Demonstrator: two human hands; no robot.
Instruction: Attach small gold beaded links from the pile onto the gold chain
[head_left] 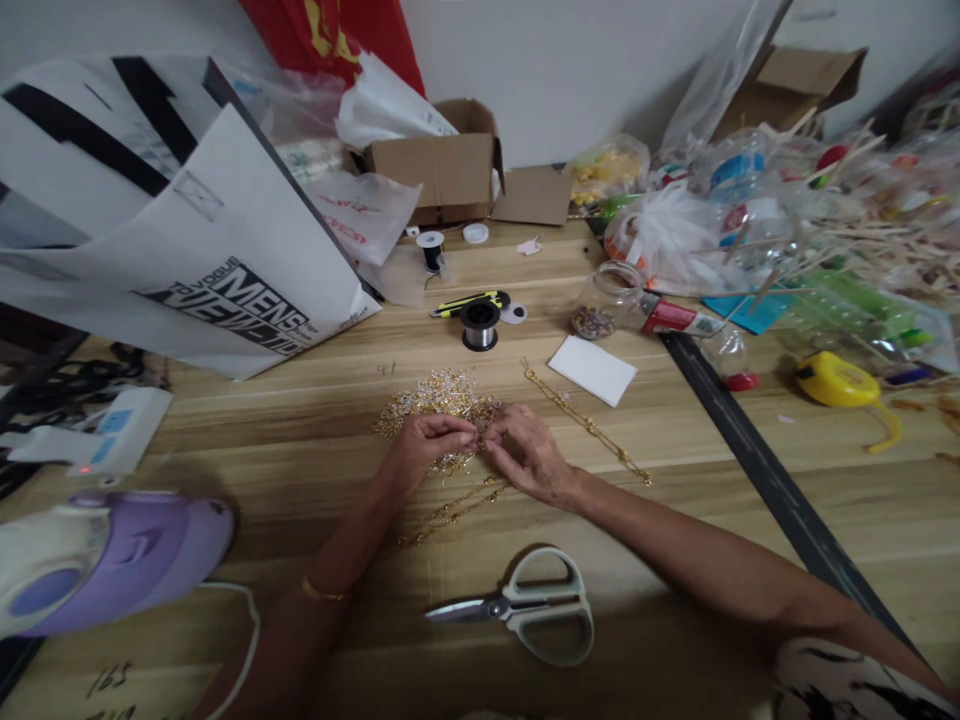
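Observation:
Over a pile of small gold and clear beads (435, 392), my left hand (431, 447) and my right hand (530, 455) meet with fingertips nearly touching. Both hands are pinched closed; whatever lies between the fingertips is too small to make out. One beaded gold chain (450, 518) runs from beneath my right hand toward the lower left. Another gold chain (589, 425) lies to the right of the pile. White-handled scissors (547, 605) rest nearer to me, blades pointing left. A spool of clear wire (479, 326) stands behind the beads, beside a yellow cutter (469, 303).
At the left are a big white bag (247, 250), a power strip (124, 430) and a purple appliance (150, 550) with its cord. Rightward are a bead jar (604, 300), white card (592, 370), yellow tape measure (836, 380) and plastic clutter. A cardboard box (435, 170) sits behind.

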